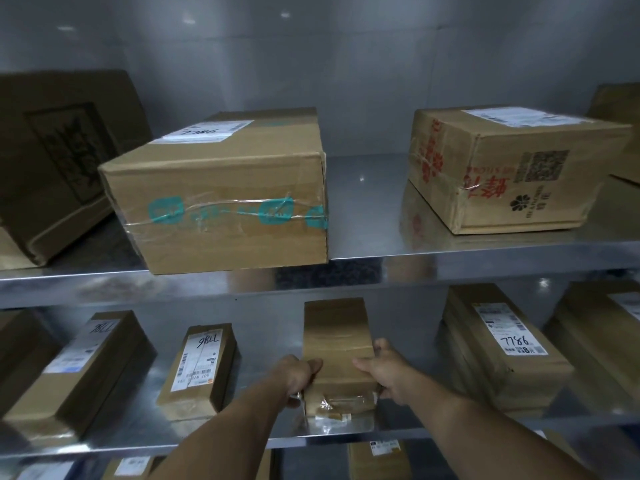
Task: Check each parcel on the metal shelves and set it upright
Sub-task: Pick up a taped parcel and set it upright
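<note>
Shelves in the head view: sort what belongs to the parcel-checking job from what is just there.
Job:
- narrow unlabelled parcel, held by left hand and right hand
- teal-taped box
- red-printed box
- labelled parcel marked 7786
- small labelled parcel
- metal shelves

Just there:
- grey back wall

A pale grey glossy wall (311,46) behind the shelving reflects soft spots of light.

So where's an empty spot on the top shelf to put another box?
Bare metal shows on the top shelf between the teal-taped box and the red-printed box. Left of the teal-taped box it's crowded: the dark leaning box sits close.
</note>
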The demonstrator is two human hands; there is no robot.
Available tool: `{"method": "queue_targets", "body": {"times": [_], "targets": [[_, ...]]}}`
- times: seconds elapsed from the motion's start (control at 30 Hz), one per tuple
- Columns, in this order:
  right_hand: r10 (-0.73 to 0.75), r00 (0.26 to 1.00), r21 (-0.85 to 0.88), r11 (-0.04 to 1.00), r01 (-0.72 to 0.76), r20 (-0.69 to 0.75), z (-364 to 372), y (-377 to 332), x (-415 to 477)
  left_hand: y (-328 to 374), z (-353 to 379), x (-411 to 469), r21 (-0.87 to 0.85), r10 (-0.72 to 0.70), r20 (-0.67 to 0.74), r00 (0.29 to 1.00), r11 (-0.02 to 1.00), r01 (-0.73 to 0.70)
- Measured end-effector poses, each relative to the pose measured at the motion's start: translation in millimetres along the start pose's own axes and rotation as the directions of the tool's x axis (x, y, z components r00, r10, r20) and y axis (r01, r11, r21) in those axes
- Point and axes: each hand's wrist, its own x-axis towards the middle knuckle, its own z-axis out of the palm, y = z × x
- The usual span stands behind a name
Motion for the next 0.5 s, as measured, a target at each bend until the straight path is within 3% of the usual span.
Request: {"method": "queue_targets", "body": {"times": [0.27, 0.5], "targets": [[-0.026, 0.988, -0.202, 0.979, -0.006, -0.155, 11, 0, 9, 5, 8, 5, 0.086, -0.018, -0.064, 0.998, 0.996, 0.023], [-0.019, 0.987, -0.221, 0.975, -0.017, -0.162, 13, -5, 5, 6, 8, -1, 0.078, -0.018, -0.065, 0.998, 0.997, 0.023]]}}
